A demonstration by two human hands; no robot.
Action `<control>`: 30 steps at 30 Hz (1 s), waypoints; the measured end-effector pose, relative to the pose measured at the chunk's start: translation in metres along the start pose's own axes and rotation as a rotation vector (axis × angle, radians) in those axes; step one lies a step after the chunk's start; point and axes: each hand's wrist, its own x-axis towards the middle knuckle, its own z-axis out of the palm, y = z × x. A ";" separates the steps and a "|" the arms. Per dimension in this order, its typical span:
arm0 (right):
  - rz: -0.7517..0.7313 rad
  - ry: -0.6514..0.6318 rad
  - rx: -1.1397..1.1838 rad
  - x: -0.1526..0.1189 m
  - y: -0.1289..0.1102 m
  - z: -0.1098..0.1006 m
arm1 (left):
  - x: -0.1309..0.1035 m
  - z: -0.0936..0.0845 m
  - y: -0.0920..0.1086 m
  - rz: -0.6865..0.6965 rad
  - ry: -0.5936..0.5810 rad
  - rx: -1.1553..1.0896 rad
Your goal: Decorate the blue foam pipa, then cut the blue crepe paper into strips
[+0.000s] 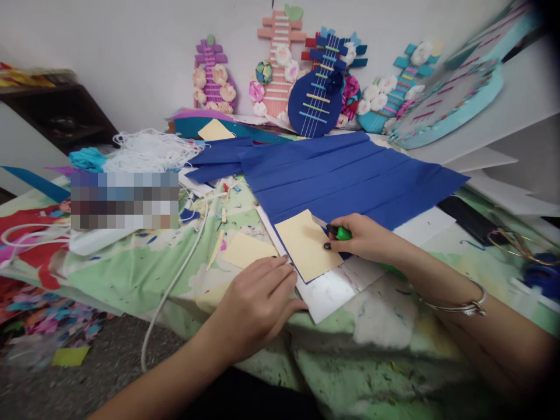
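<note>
My right hand [361, 236] is closed on a green and black cutter [340, 232], its tip near the upper right edge of a pale yellow sheet [306, 245]. That sheet lies over a piece of blue paper, whose edge shows below it, on a white board [321, 300]. My left hand [265, 294] rests at the board's left edge with its fingers close together; what is under the fingertips, if anything, is hidden. Another pale yellow piece [247, 249] lies just beyond my left hand. A large creased blue sheet [341, 175] spreads behind the board.
Decorated paper instruments, one a dark blue lute [315, 105], lean on the wall. A white cord [175, 280] hangs over the left table edge. White string [153, 150] is heaped at the back left. Gold-handled scissors [510, 242] lie at the right.
</note>
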 end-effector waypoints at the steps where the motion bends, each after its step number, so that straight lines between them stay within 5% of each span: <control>1: 0.000 -0.001 -0.004 0.000 0.000 0.000 | -0.001 0.000 -0.001 -0.027 -0.017 0.020; 6: -0.002 -0.003 -0.032 0.000 -0.001 -0.001 | -0.003 0.001 -0.006 -0.088 -0.119 0.047; 30: 0.004 -0.009 -0.123 -0.003 -0.008 0.000 | -0.002 0.000 -0.007 -0.068 -0.137 0.059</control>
